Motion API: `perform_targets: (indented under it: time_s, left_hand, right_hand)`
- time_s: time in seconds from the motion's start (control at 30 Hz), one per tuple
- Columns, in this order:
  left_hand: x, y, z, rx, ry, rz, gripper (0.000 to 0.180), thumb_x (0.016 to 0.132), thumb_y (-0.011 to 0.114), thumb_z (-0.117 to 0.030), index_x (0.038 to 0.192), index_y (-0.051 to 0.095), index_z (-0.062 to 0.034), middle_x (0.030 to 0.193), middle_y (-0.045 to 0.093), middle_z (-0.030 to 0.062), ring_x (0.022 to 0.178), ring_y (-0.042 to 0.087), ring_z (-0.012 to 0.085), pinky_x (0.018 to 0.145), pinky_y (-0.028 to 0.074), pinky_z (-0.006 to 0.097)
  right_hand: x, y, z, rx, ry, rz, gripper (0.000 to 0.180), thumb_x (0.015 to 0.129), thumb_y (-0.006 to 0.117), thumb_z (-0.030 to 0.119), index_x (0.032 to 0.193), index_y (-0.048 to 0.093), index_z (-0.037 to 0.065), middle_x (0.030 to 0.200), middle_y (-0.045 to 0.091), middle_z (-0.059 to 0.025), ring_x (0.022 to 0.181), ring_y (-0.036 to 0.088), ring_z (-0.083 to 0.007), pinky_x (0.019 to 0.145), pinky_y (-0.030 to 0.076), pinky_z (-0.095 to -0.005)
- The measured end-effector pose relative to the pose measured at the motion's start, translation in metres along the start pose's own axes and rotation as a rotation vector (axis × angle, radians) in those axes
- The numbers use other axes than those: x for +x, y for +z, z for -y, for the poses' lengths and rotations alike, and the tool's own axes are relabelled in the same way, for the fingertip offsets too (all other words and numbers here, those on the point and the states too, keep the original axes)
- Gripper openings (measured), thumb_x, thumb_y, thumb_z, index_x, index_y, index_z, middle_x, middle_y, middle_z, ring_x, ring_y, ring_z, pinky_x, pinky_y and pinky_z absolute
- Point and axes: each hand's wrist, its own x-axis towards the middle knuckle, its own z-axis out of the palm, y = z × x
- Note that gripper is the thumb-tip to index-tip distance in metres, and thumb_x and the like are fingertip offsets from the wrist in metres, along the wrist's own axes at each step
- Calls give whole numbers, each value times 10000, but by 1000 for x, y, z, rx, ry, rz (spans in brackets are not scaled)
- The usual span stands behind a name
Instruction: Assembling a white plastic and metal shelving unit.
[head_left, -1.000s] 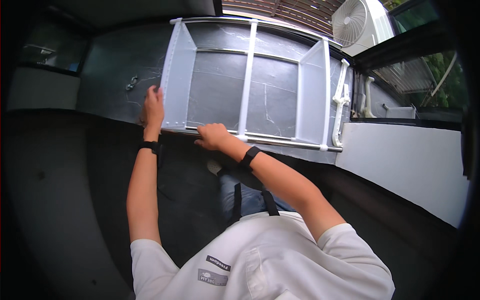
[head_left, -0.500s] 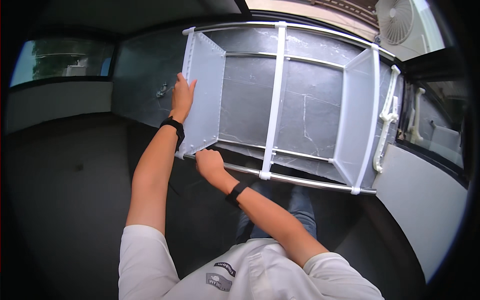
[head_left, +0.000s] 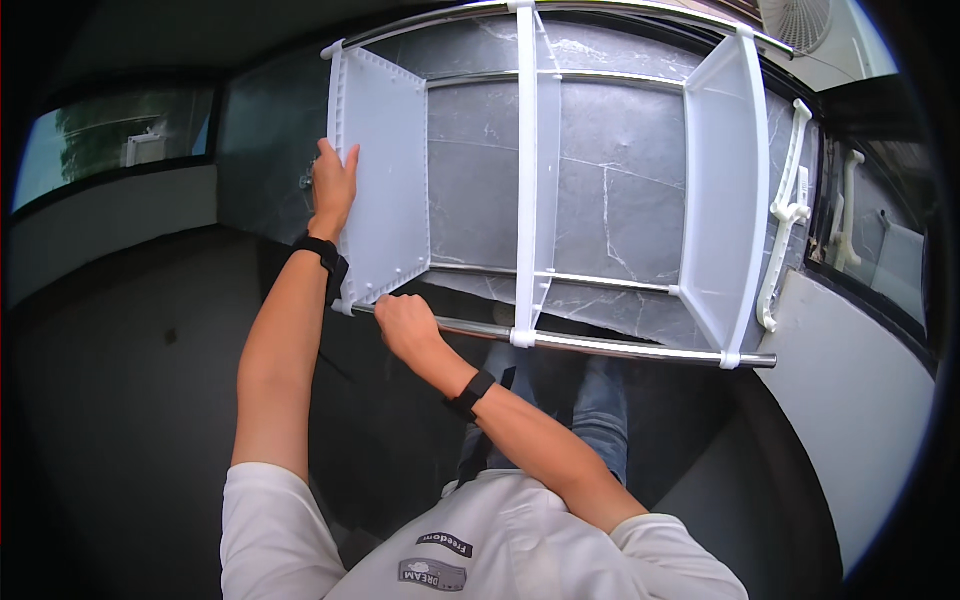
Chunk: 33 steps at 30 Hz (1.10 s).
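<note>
L hand grips rack panel edge; R hand on rail.

— What sort of place is this?
— A home balcony or utility corner, by the look of it: dark marble-veined floor tiles and a low white wall on the right.
— Anything outdoors?
— Yes, an air-conditioner outdoor unit far right, and a window showing trees on the left.

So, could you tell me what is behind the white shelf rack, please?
Through the open white rack shows a grey marbled surface with pale veins. The translucent panels blur whatever lies behind them.
</note>
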Motion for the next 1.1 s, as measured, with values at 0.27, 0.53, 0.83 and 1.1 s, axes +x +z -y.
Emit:
perform_targets:
  time_s: [0.27, 0.53, 0.83, 1.1]
  left_hand:
    - [2, 11, 5, -144, -11, -20, 335, 908, 570, -225, 1026, 413, 46, 786, 613, 299, 765, 604, 473, 640, 483, 504]
    - [-15, -24, 61, -867, -47, 762, 486, 949, 449, -398, 1235, 424, -6, 1058, 601, 133, 919, 587, 243, 698, 481, 358]
    - [-246, -23, 264, -1005, -321, 742, 321, 970, 470, -323, 1171, 555, -89, 948, 628, 11, 749, 588, 85, 616, 458, 219]
    - [-251, -69, 253, -806, -71, 358, 174, 943, 488, -122, 1008, 610, -15, 905, 642, 81, 755, 613, 162, 663, 482, 284]
  right_hand:
    - [2, -9, 0, -99, -28, 44, 164, 701, 702, 183, 647, 649, 37, 683, 645, -155, 682, 659, -314, 615, 520, -402]
    - [10, -11, 5, -438, 150, 209, 201, 670, 670, 223, 742, 673, 36, 758, 667, -175, 738, 663, -345, 680, 533, -434]
    - [11, -16, 18, -530, 214, 125, 166, 632, 598, 160, 722, 682, 50, 766, 666, -186, 722, 659, -357, 653, 527, -446]
    - [8, 12, -3, -541, 63, -54, 214, 650, 621, 115, 843, 638, 23, 852, 630, -151, 934, 584, -338, 780, 483, -429]
